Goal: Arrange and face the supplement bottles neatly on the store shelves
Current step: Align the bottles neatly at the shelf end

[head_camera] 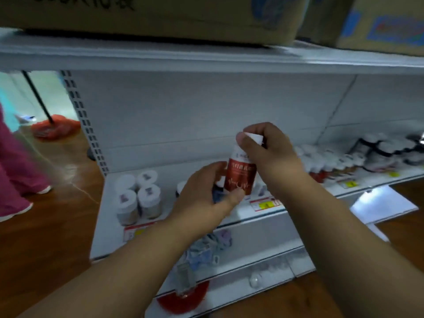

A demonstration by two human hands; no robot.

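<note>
Holding: the red-labelled bottle (240,177) is upright in the air, in front of the middle shelf (229,216).
Right hand (263,148): fingers curled over the white cap.
Left hand (206,191): grasping the bottle's lower part, thumb on the label.
Shelf left: four white-capped jars (137,193) in a group.
Shelf right: blurred rows of bottles (332,161).
Above: cardboard boxes (160,17).

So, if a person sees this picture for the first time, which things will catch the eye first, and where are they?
First, the red-labelled bottle in the middle, held in front of the shelf: the right hand grips its white cap and the left hand holds its lower part. Next, four white-capped jars grouped at the shelf's left end. At far left, an orange mop head lies on the wooden floor.
</note>
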